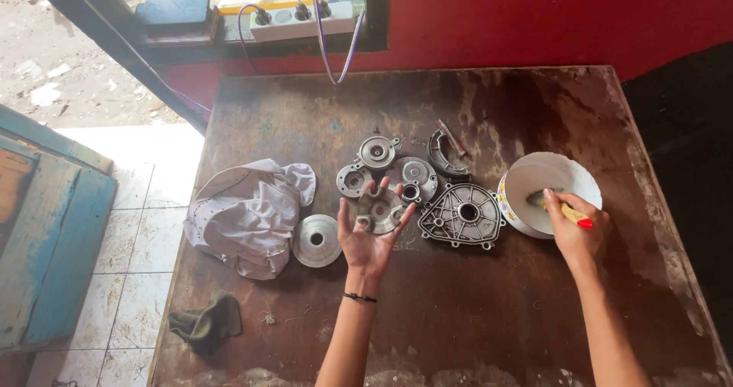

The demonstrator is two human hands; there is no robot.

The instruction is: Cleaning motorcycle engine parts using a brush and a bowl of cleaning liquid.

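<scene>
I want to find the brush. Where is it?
The brush is in the right hand, dipped into the white bowl on the table's right side, beside the metal cover.

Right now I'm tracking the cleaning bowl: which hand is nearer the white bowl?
Right. The right hand reaches over the white bowl rim, dipping a brush inside. The left hand is far off to the bowl's left, cradling a round metal part.
</scene>
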